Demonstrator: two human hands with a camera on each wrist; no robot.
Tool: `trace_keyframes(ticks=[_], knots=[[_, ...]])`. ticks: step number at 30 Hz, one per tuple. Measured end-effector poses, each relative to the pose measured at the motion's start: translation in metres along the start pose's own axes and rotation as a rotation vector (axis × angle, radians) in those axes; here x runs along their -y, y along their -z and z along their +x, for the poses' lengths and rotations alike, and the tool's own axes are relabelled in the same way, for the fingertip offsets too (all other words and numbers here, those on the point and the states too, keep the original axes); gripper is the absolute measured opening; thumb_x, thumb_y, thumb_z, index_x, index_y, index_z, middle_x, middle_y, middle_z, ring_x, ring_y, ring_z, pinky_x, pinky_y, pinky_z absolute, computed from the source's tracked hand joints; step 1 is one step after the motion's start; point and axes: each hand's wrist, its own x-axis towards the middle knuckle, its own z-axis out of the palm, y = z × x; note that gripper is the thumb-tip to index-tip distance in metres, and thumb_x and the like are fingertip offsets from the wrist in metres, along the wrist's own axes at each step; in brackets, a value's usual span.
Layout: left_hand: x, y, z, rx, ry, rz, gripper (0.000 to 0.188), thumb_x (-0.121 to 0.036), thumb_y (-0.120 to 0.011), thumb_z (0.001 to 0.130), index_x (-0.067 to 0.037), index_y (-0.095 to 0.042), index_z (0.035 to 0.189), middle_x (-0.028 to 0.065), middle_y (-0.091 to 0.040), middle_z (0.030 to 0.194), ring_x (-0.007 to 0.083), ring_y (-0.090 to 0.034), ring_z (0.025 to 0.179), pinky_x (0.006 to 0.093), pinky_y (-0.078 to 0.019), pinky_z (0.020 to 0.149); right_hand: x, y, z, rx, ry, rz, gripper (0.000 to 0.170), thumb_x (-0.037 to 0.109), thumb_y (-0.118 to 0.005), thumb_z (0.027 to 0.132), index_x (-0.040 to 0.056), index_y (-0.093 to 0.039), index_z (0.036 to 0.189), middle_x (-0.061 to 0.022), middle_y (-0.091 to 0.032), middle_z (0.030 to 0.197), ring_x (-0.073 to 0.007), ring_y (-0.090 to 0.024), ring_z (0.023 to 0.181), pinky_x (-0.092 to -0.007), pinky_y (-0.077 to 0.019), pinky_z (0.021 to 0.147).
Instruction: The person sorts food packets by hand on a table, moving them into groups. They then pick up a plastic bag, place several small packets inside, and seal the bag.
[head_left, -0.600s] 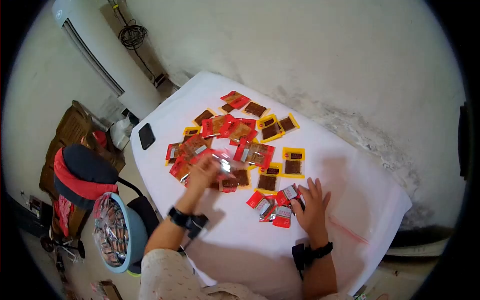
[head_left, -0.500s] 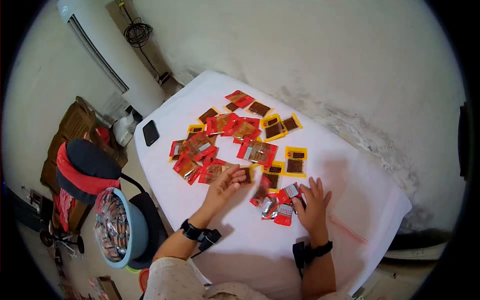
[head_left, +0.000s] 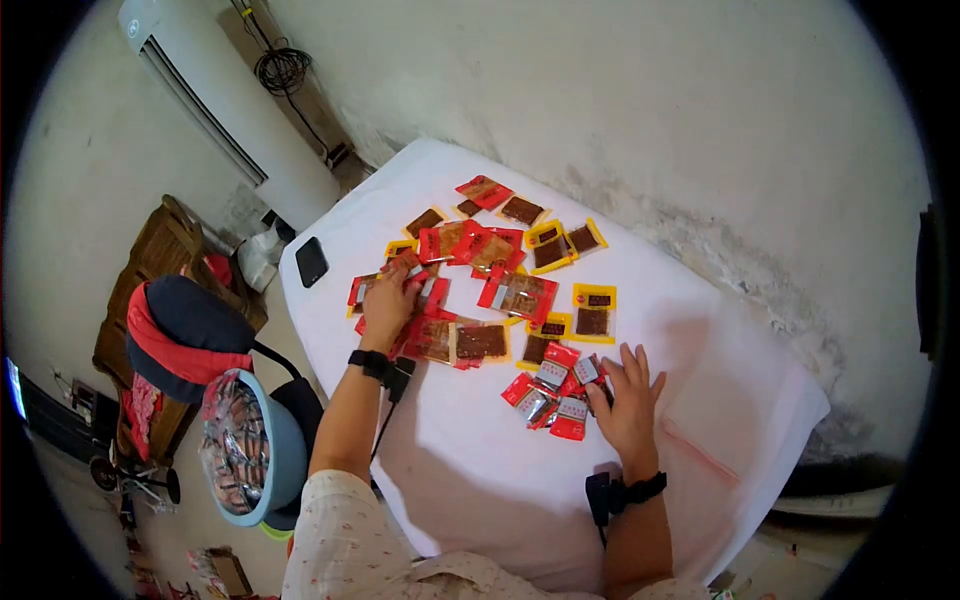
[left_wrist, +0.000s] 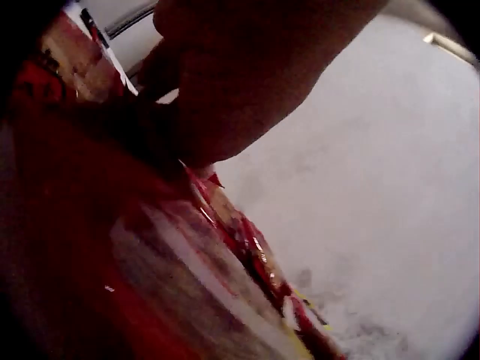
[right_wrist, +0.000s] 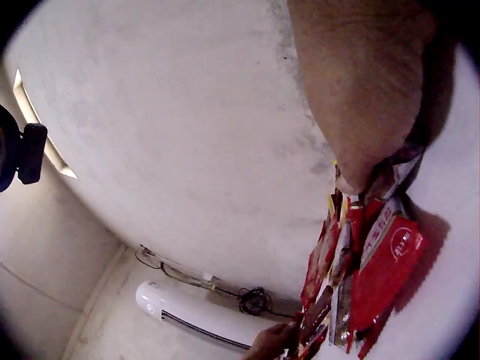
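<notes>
In the head view my left hand (head_left: 387,305) reaches over the left side of a loose pile of flat red snack packets (head_left: 518,295) with clear windows. Its fingertips are bent down at a red packet (head_left: 405,263); I cannot tell whether they pinch it. The left wrist view has the hand dark above a red packet (left_wrist: 165,277) close to the lens. My right hand (head_left: 630,405) rests on the white cloth with fingers spread. Its thumb lies against a small cluster of red packets (head_left: 570,415) with silver-grey labels, overlapping in the right wrist view, where one red packet (right_wrist: 386,262) stands out.
Yellow-edged packets (head_left: 594,313) with dark brown contents lie around the pile on the white-covered table (head_left: 480,500). A black phone (head_left: 312,262) is at the far left edge. Beside the table, a blue tub (head_left: 287,460) of wrapped packets stands by a dark chair (head_left: 195,315). A wall borders the right side.
A shiny packet has gone from my left hand to the cluster by my right hand. My left hand has then moved up and left onto the pile. My right hand stays in place.
</notes>
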Motion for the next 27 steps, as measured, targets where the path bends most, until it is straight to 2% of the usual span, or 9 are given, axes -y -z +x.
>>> trace_keyframes(ticks=[1,3,7,9,12,15,20,22,27], knots=[[-0.006,0.012,0.004,0.001,0.0,-0.002,0.036,-0.033,-0.058,0.084,-0.008,-0.061,0.11,0.0176,-0.061,0.111,0.0328,-0.06,0.098,0.0425,-0.0477,0.082,-0.001,0.0,0.0,0.003,0.0,0.008,0.041,0.03,-0.061,0.081,0.0048,-0.059,0.113,-0.0184,-0.04,0.136,-0.0346,-0.025,0.134,-0.0686,-0.0113,0.1],[-0.007,0.031,0.013,0.119,0.287,-0.078,0.03,-0.03,-0.052,0.088,-0.006,-0.064,0.101,0.0178,-0.065,0.095,0.0334,-0.063,0.085,0.0397,-0.0494,0.074,-0.002,0.001,0.001,0.003,-0.003,0.013,0.041,0.03,-0.061,0.081,0.0047,-0.059,0.113,-0.0183,-0.04,0.137,-0.0343,-0.025,0.134,-0.0684,-0.0114,0.101],[0.005,0.028,0.023,-0.139,0.189,-0.62,0.022,-0.015,-0.047,0.092,-0.001,-0.064,0.094,0.0134,-0.067,0.084,0.0245,-0.066,0.081,0.0333,-0.0494,0.071,0.0,0.0,0.001,0.011,-0.01,0.013,0.04,0.029,-0.062,0.081,0.0041,-0.06,0.113,-0.0182,-0.039,0.137,-0.0343,-0.025,0.134,-0.0679,-0.01,0.101],[0.015,0.018,0.024,-0.079,0.186,-0.642,0.019,-0.009,-0.054,0.087,-0.001,-0.061,0.102,0.0137,-0.066,0.092,0.024,-0.064,0.091,0.0342,-0.0487,0.078,-0.001,0.0,0.001,0.013,-0.012,0.006,0.04,0.029,-0.062,0.081,0.0041,-0.06,0.112,-0.0182,-0.039,0.137,-0.0343,-0.025,0.134,-0.0677,-0.0095,0.102],[0.047,-0.007,0.006,0.141,-0.133,-0.193,0.057,-0.003,-0.066,0.071,-0.005,-0.048,0.125,0.0208,-0.057,0.113,0.0336,-0.054,0.109,0.0373,-0.0432,0.093,-0.001,0.001,0.001,0.006,-0.005,0.026,0.04,0.028,-0.062,0.081,0.0046,-0.06,0.113,-0.0181,-0.039,0.137,-0.0342,-0.024,0.134,-0.0672,-0.0092,0.102],[0.02,0.01,-0.017,0.064,-0.196,-0.054,0.057,-0.002,-0.064,0.072,-0.005,-0.047,0.126,0.0214,-0.058,0.11,0.0353,-0.054,0.108,0.0383,-0.0428,0.094,0.0,0.0,0.001,0.012,-0.01,0.022,0.04,0.028,-0.062,0.081,0.005,-0.06,0.113,-0.0178,-0.038,0.138,-0.0339,-0.023,0.135,-0.067,-0.0091,0.102],[0.031,-0.005,0.009,0.105,-0.015,-0.244,0.052,-0.007,-0.065,0.077,-0.006,-0.047,0.126,0.021,-0.057,0.114,0.033,-0.052,0.113,0.038,-0.0418,0.094,-0.001,0.0,0.001,0.022,-0.016,0.019,0.04,0.03,-0.061,0.081,0.0052,-0.06,0.113,-0.0175,-0.037,0.139,-0.0338,-0.023,0.135,-0.067,-0.0085,0.102],[0.025,-0.008,0.012,0.104,0.204,-0.746,0.054,-0.012,-0.067,0.078,-0.006,-0.047,0.128,0.0207,-0.056,0.115,0.0326,-0.051,0.113,0.0376,-0.0403,0.096,-0.001,0.0,0.001,0.022,-0.019,0.018,0.04,0.03,-0.062,0.081,0.0053,-0.06,0.113,-0.0176,-0.038,0.139,-0.0339,-0.023,0.135,-0.0672,-0.0086,0.102],[-0.008,-0.007,-0.021,0.058,0.115,-0.324,0.076,-0.025,-0.075,0.073,-0.001,-0.036,0.134,0.0234,-0.044,0.129,0.0356,-0.043,0.122,0.0402,-0.0374,0.099,-0.001,0.001,0.002,0.026,-0.019,0.012,0.041,0.029,-0.062,0.081,0.0056,-0.059,0.114,-0.0183,-0.038,0.138,-0.0343,-0.024,0.134,-0.0678,-0.0092,0.101]])
